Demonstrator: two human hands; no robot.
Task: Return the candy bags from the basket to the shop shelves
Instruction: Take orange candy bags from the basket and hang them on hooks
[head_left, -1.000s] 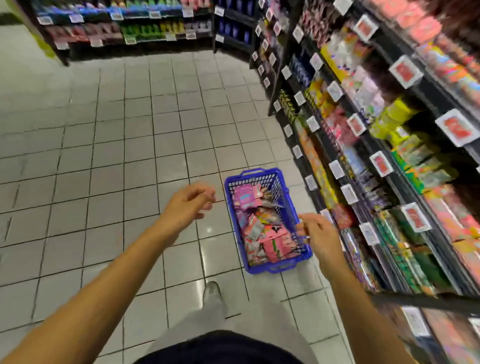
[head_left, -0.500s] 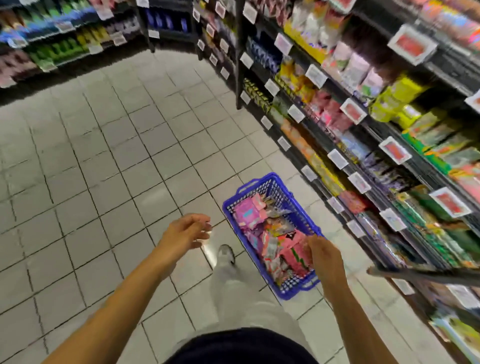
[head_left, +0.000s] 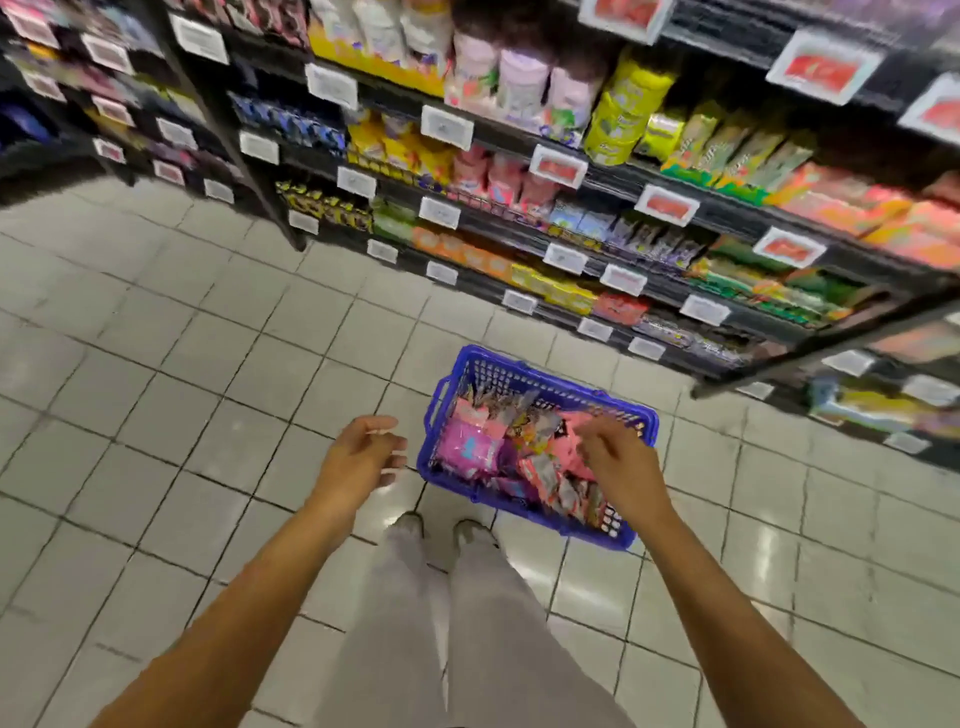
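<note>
A person stands on a tiled shop floor (head_left: 156, 415) with a blue plastic basket (head_left: 545, 382) set down just ahead of their shoes (head_left: 410, 522), the basket heaped with candy bags (head_left: 498, 447) in pink, purple and orange wrappers. The right hand (head_left: 618, 462) hangs over the basket's near right side, just above the bags, fingers bent downward and slightly apart; motion blur makes it impossible to tell whether the fingertips touch a packet. The left hand (head_left: 361, 454) hovers just left of the basket, beside its side handle, fingers loosely curled with gaps between them, holding nothing. Beyond the basket rise dark shop shelves (head_left: 519, 228) stocked with colourful sweets and fronted by white and red price tags (head_left: 667, 205). Pale trouser legs (head_left: 467, 623) show directly behind the basket, between the two forearms
</note>
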